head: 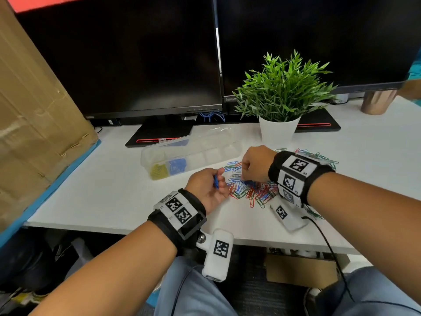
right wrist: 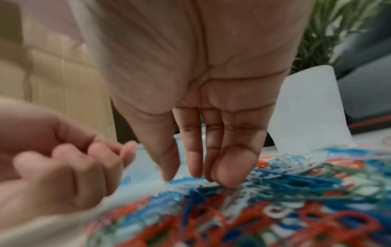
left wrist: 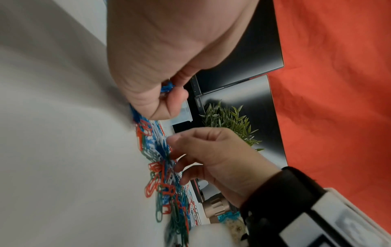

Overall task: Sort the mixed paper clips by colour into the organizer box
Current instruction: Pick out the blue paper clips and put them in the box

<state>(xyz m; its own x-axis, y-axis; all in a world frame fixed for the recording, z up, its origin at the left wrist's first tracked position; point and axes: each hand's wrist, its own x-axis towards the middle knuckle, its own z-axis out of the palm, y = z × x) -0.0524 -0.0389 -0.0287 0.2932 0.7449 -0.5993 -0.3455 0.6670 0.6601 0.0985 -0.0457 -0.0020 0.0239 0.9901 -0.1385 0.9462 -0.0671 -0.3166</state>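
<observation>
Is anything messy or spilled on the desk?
Yes. A heap of mixed paper clips lies loose on the white desk beside the organizer box. Some strays sit apart near the plant pot. The left hand holds blue clips.

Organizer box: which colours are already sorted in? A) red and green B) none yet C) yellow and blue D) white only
C: in the head view the clear organizer box has yellow clips in its leftmost front compartment and blue clips in the one beside it; the other front compartments look empty.
</observation>
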